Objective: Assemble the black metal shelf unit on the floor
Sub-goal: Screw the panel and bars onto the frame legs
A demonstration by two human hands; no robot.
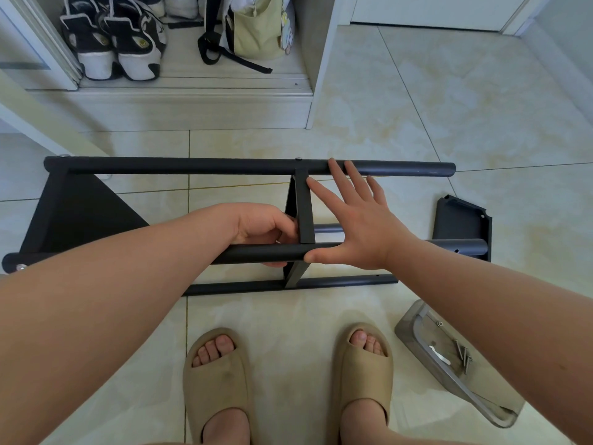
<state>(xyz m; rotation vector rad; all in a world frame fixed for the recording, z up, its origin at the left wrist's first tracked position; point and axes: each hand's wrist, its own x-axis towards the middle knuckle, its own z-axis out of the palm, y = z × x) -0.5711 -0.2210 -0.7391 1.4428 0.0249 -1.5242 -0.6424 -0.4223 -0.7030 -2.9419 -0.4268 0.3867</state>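
The black metal shelf unit (179,166) lies on its side on the tiled floor, its round posts running left to right. One shelf panel (80,213) is fixed at the left end; a middle shelf panel (303,210) stands edge-on between the posts. My left hand (266,231) curls round the near upper post (256,253) right beside the middle panel. My right hand (359,220) is spread flat, thumb on that near post and fingertips reaching the far post. A loose black shelf panel (462,221) lies at the right end.
A clear plastic bag (455,358) with screws and a small metal tool lies on the floor at lower right. My feet in tan slippers (218,380) stand just behind the frame. An open closet with sneakers (112,43) and a bag (256,27) is beyond.
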